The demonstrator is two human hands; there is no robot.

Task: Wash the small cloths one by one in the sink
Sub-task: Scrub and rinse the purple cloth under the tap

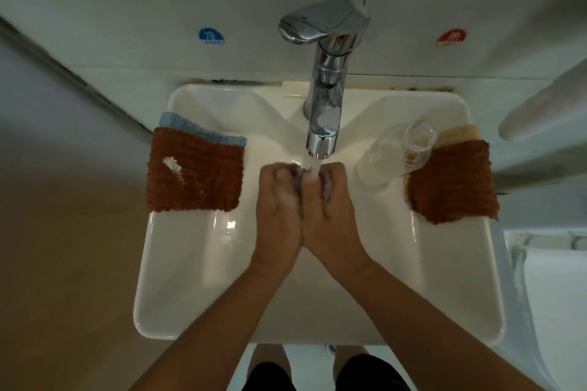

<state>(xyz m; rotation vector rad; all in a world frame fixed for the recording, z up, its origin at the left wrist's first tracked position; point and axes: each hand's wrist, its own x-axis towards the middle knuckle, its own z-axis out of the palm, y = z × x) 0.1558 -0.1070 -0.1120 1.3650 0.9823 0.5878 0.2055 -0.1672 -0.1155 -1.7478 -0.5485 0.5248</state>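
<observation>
White sink: under the faucet, left hand and right hand both clutched a purplish cloth.

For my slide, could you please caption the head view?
Both hands scrub a small cloth under the running tap.

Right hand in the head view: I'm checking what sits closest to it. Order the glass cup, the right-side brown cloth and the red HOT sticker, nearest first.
From the right hand:
1. Glass cup, lying on its side on the sink's right ledge.
2. Right-side brown cloth, draped over the sink's right edge, beyond the cup.
3. Red HOT sticker, up on the wall, right of the tap.
</observation>
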